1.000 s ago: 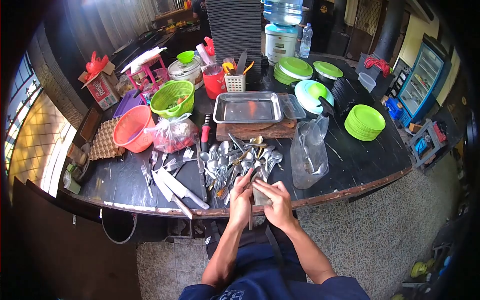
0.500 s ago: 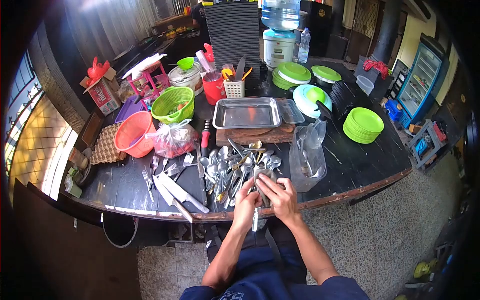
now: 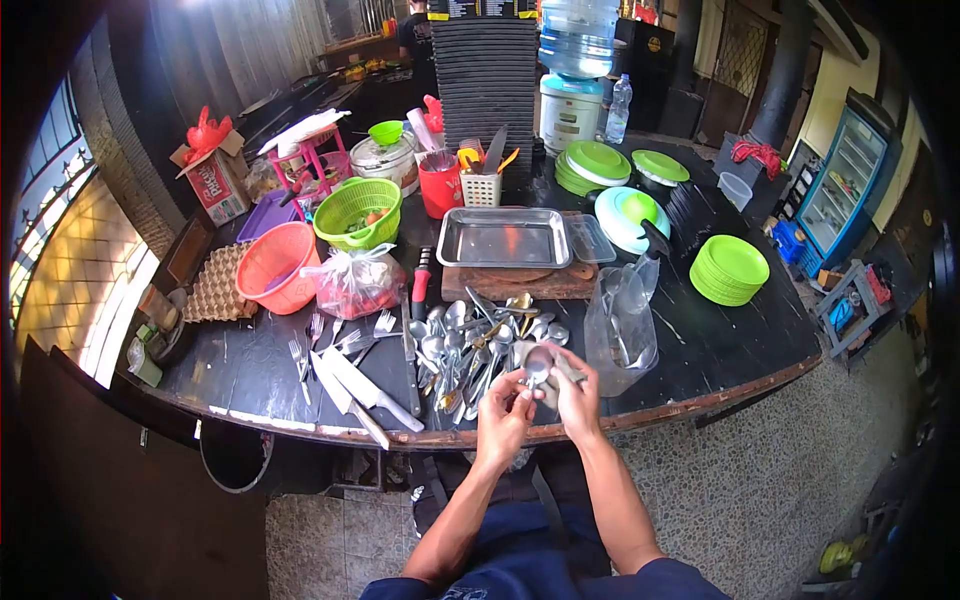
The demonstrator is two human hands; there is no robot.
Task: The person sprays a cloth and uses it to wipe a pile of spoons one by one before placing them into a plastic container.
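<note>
Near the table's front edge, my left hand (image 3: 505, 412) is closed around the lower part of a spoon (image 3: 538, 362), whose rounded metal bowl points up. My right hand (image 3: 578, 395) grips a greyish cloth (image 3: 570, 367) behind and beside the bowl. The handle is mostly hidden by my fingers. Just left of and beyond my hands lies a loose pile of spoons (image 3: 455, 350). To the right, a clear plastic container (image 3: 622, 345) lies with a few spoons in it.
Two large knives (image 3: 370, 390) and several forks (image 3: 298, 362) lie on the left. A metal tray (image 3: 503, 238) rests on a wooden board (image 3: 520, 283). Green plates (image 3: 729, 270) are stacked at right. Baskets and a bagged red item (image 3: 358, 290) stand at back left.
The spoon's bowl, covered by the cloth before, now shows between my hands. My right hand has turned and drawn the cloth aside. The view has shifted slightly.
</note>
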